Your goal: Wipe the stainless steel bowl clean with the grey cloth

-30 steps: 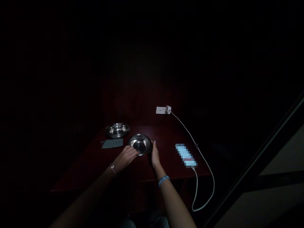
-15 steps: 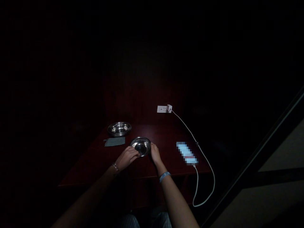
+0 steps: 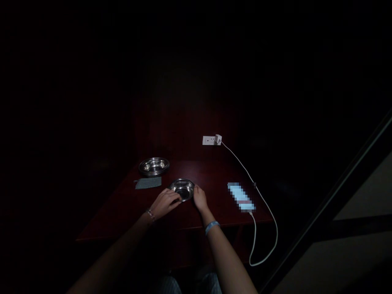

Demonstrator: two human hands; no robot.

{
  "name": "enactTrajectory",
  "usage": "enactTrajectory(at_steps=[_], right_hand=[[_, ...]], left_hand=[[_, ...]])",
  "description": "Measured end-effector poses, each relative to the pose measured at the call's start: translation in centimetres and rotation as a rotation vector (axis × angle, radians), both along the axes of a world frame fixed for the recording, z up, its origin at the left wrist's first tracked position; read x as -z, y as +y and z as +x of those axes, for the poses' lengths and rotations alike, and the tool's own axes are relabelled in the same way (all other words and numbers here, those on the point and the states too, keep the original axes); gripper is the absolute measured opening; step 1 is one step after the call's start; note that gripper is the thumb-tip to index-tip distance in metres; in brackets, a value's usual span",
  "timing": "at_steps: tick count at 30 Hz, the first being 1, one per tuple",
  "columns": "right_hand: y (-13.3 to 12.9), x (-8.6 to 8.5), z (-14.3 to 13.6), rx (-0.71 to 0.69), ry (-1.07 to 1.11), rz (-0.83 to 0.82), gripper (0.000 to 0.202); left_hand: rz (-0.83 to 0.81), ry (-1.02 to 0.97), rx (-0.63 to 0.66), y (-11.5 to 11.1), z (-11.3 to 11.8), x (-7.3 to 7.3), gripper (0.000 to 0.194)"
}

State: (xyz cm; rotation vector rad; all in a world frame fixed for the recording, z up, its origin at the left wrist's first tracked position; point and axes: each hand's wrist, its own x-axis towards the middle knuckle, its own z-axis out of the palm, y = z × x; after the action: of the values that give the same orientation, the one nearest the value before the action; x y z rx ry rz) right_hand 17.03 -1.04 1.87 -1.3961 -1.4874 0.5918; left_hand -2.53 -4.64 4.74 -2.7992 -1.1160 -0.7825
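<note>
A shiny steel bowl (image 3: 183, 188) is between my two hands, over the near middle of the dark red table (image 3: 128, 220). My left hand (image 3: 166, 203) is closed at the bowl's near left rim, its fingers reaching over the edge. On the right side, my right hand (image 3: 200, 198) grips the rim, with its fingers partly hidden behind the bowl. A folded grey-green cloth (image 3: 148, 183) lies to the left of the bowl. Behind the cloth sits a stack of similar steel bowls (image 3: 153, 166).
A phone (image 3: 241, 197), blurred out, lies on the right of the table. Its white cable (image 3: 276, 228) hangs past the table's edge and runs up to a charger (image 3: 218, 139) in the wall socket (image 3: 208, 141). The surroundings are very dark.
The bowl has tilted slightly, its far rim now a little lower in view. Both hands keep nearly the same places on it.
</note>
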Motion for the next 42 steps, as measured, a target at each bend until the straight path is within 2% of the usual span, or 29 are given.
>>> enactTrajectory(at_steps=[4,7,9,11,13,15,17,19,22,26,35,39,42], right_hand=[[0.1,0.0,0.1,0.007,0.001,-0.038,0.04],[0.1,0.1,0.1,0.01,0.017,-0.058,0.041],[0.2,0.2,0.1,0.01,0.031,-0.06,0.04],[0.3,0.2,0.0,0.016,0.045,-0.059,0.041],[0.4,0.2,0.0,0.027,0.065,-0.061,0.042],[0.5,0.1,0.0,0.031,0.091,-0.058,0.044],[0.6,0.2,0.0,0.027,0.117,-0.041,0.047],[0.6,0.2,0.0,0.02,0.138,-0.018,0.049],[0.7,0.3,0.0,0.013,0.161,-0.005,0.051],[0.7,0.3,0.0,0.009,0.182,-0.004,0.052],[1.1,1.0,0.1,-0.001,0.22,0.044,0.049],[1.1,1.1,0.1,-0.008,0.236,0.08,0.048],[1.2,1.1,0.1,-0.005,0.247,0.091,0.046]], left_hand=[[-0.008,-0.024,-0.027,-0.5,-0.2,-0.6,0.024],[-0.017,-0.086,-0.068,-0.6,-1.3,-1.2,0.034],[-0.019,-0.137,-0.141,-0.1,-2.9,-1.5,0.036],[-0.008,-0.192,-0.285,0.7,-5.0,-1.5,0.038],[-0.008,-0.216,-0.474,1.9,-7.4,-0.9,0.04],[-0.076,-0.154,-0.608,3.1,-9.6,0.1,0.039],[-0.141,-0.059,-0.654,4.0,-11.3,1.3,0.04],[-0.153,0.007,-0.637,4.5,-12.3,2.6,0.046],[-0.167,0.05,-0.659,4.8,-12.5,3.8,0.054],[-0.194,0.089,-0.71,4.6,-11.8,4.3,0.056],[-0.13,0.14,-0.77,3.4,-10.7,2.9,0.064],[-0.116,0.164,-0.745,2.9,-10.2,2.2,0.062],[-0.067,0.144,-0.696,2.7,-10.1,2.2,0.06]])
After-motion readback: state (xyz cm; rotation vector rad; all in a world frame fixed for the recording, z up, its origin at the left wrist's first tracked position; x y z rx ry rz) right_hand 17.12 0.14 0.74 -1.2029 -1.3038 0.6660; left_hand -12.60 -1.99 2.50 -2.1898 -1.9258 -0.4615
